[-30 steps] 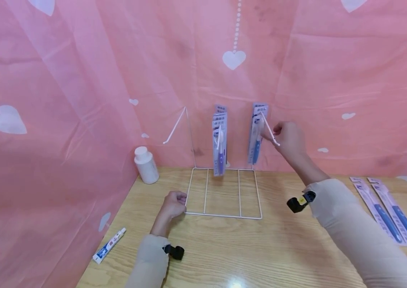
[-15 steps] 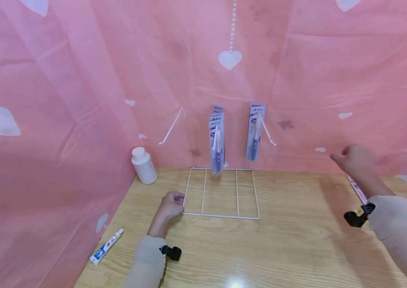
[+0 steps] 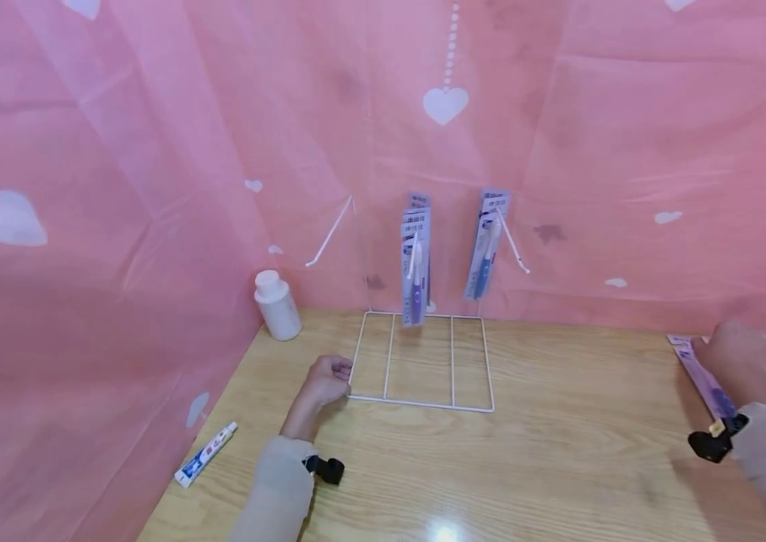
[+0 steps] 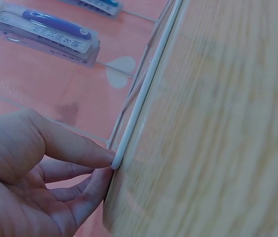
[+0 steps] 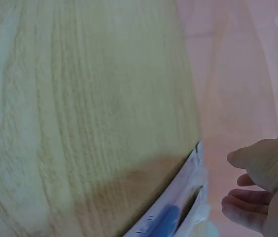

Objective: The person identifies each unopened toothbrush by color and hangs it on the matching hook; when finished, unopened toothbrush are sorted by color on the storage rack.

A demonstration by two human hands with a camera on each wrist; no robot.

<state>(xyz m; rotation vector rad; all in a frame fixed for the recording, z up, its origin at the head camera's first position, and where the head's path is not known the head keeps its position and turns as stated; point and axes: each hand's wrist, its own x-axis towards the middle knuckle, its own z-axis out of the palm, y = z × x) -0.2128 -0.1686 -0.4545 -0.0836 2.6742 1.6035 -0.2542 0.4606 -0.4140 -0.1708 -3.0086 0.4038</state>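
My left hand pinches the front left corner of a white wire display rack between thumb and fingers; the left wrist view shows the thumb on the wire. Packaged toothbrushes hang on the rack's middle hook and on its right hook. At the far right, my right hand is over packaged toothbrushes lying on the table. In the right wrist view, the thumb and fingers of this hand are apart, with nothing between them, beside two toothbrush packs.
The rack's left hook holds nothing. A white bottle stands at the back left, and a toothpaste tube lies nearer the front. A pink cloth with hearts hangs behind the wooden table.
My right hand has left the toothbrushes on the right hook and moved right and down to the packs on the table. The left hand has stayed on the rack.
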